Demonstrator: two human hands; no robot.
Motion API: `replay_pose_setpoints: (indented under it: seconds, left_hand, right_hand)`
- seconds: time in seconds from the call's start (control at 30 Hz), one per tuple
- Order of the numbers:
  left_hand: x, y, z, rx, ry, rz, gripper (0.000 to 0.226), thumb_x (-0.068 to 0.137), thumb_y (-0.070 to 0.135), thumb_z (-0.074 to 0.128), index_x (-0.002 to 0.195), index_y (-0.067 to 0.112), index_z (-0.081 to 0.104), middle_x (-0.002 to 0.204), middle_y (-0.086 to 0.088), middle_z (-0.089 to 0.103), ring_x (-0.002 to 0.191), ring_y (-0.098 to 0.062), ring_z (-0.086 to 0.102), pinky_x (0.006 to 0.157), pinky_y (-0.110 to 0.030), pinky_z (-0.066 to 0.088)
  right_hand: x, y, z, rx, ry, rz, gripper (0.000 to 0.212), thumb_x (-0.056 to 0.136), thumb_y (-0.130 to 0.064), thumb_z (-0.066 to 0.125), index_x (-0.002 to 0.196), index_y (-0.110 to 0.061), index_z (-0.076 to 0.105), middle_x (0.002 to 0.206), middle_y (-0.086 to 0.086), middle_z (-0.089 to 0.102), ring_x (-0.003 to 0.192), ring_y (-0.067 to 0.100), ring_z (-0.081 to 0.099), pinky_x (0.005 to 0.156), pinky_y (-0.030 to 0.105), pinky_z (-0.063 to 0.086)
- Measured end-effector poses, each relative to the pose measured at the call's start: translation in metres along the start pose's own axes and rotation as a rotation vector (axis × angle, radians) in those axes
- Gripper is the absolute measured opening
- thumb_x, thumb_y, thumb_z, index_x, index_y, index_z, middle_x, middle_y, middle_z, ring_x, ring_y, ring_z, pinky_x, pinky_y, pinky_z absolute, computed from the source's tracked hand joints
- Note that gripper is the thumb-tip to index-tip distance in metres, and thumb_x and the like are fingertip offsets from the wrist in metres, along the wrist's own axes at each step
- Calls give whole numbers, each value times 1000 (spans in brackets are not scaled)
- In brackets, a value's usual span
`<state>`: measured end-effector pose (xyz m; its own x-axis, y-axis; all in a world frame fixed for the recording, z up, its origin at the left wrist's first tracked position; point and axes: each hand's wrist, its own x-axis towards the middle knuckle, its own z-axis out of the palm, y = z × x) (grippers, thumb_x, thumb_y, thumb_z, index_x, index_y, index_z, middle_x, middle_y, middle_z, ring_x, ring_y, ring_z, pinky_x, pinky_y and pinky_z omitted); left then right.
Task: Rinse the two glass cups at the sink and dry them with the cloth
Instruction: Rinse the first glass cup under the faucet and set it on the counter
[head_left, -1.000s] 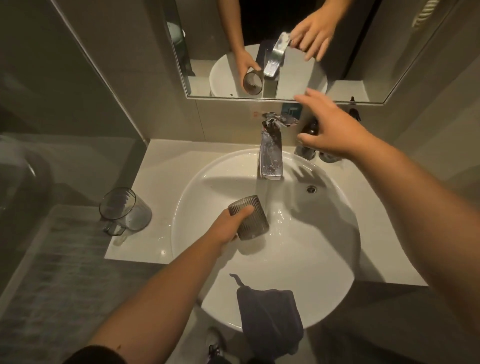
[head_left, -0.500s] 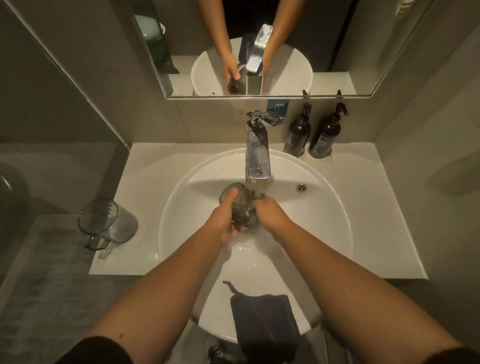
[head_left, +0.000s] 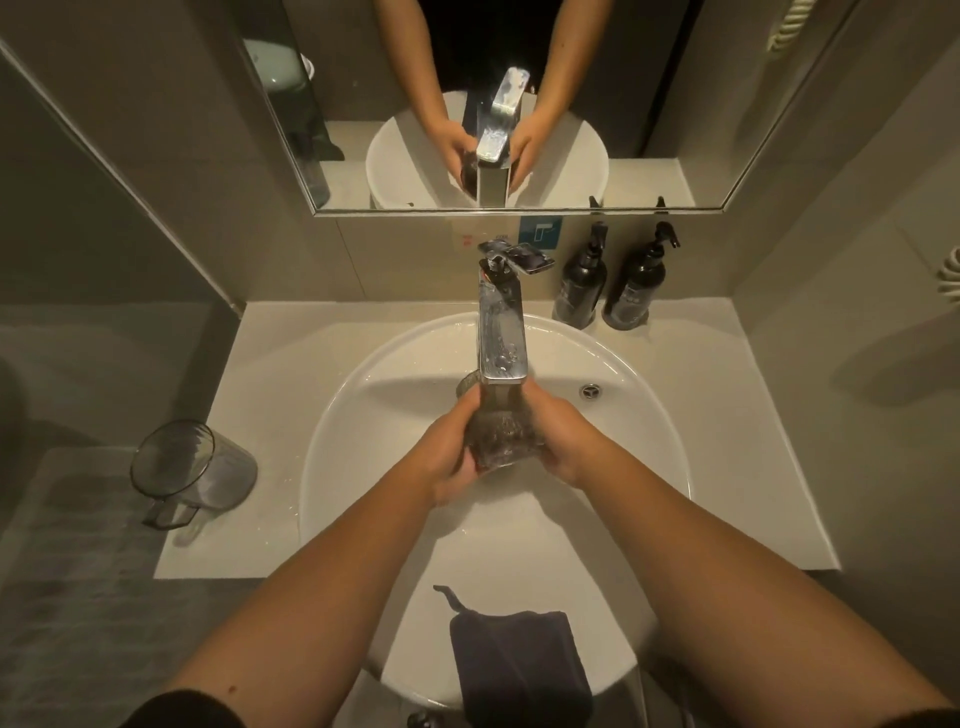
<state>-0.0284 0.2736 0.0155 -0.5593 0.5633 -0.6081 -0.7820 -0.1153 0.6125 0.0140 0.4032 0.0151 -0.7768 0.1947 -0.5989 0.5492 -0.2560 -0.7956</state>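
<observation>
Both hands were wrapped around one ribbed glass cup (head_left: 500, 441), held low in the white sink (head_left: 363, 415) directly beneath the spout of the chrome tap (head_left: 502, 332). The left hand (head_left: 447, 457) cupped it from one side with fingers curled about the wall, and the right hand (head_left: 563, 441) pressed in from the other, so the glass was pinned between the two palms. I took that two-handed grip to be for turning and rubbing the wet glass under the stream without letting it slip; the water itself was hard to make out against the ribbing, though drops lay in the bowl.

The second glass cup (head_left: 195, 470), the one with a handle, stood apart on the table (head_left: 270, 364) to the left of the sink, untouched by either hand, seemingly waiting its turn where it would not get knocked. The dark cloth (head_left: 519, 670) hung over the near rim of the sink, close under the forearms, handy for the drying to come. Two dark pump bottles (head_left: 605, 283) stood against the wall behind the sink, out of the way. By my reckoning the rinsing of the first cup was under way and no drying had begun.
</observation>
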Motion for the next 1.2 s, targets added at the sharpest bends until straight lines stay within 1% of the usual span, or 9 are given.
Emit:
replay_pose_setpoints:
  seconds: [0.1,0.2,0.33,0.5,0.63,0.73,0.8,1.03,1.2]
  left_hand:
    - [8,-6,-1,68,62,91,39,105,39,38,122,17,65,126,-17,68,110,-32,69,91,-49,57]
    - [9,-10,3,188,130,84,51,98,62,34,122,29,67,120,-7,72,108,-28,70,91,-50,56]
    - [8,-18,-1,141,109,40,65,97,69,26,123,26,68,119,-8,73,111,-28,69,94,-47,54]
    - [6,-22,-8,33,208,37,64,101,61,25,121,17,67,119,-16,72,109,-32,69,96,-48,54]
    - [10,-20,-3,249,349,40,51,104,48,28,109,21,70,111,-12,74,102,-29,72,95,-53,55]
    - [10,-23,0,253,289,43,58,99,62,28,110,26,72,110,-8,76,100,-27,73,84,-49,60]
    - [7,-26,1,185,248,43,61,96,67,32,113,26,73,112,-7,76,102,-26,73,93,-53,56]
    - [-2,-18,9,-58,165,-37,70,98,67,25,122,18,68,122,-16,71,113,-35,67,101,-54,49]
    - [7,-16,4,459,497,115,64,87,68,31,87,18,70,100,-16,75,91,-33,72,89,-52,57]
  right_hand:
    - [-2,8,5,-217,92,-165,45,96,-50,38,117,-20,64,115,5,70,108,23,66,96,42,51]
    - [-11,14,16,-286,197,-315,23,97,-30,46,118,-25,52,118,-1,63,107,17,61,91,35,49]
    - [-11,15,22,-155,236,-249,27,91,-36,48,116,-26,46,119,5,61,100,17,62,85,36,52]
    - [-6,8,20,76,31,-135,33,94,-42,46,114,-22,64,110,5,73,105,25,69,92,47,54]
    - [-13,17,17,17,137,-203,21,102,-22,43,106,-35,59,111,-1,66,100,20,65,85,37,55]
    - [-15,24,18,-48,176,-302,25,99,-16,48,115,-33,57,112,-3,66,103,16,66,90,36,54]
    - [-19,21,18,-56,192,-328,27,97,-13,49,109,-33,63,108,-4,70,99,14,68,87,34,56]
    - [-8,20,12,176,151,-123,44,92,-46,50,129,-23,57,123,5,67,113,24,65,94,44,52]
    - [-10,16,13,-2,138,-115,36,94,-48,41,105,-25,66,103,5,72,96,29,70,87,50,56]
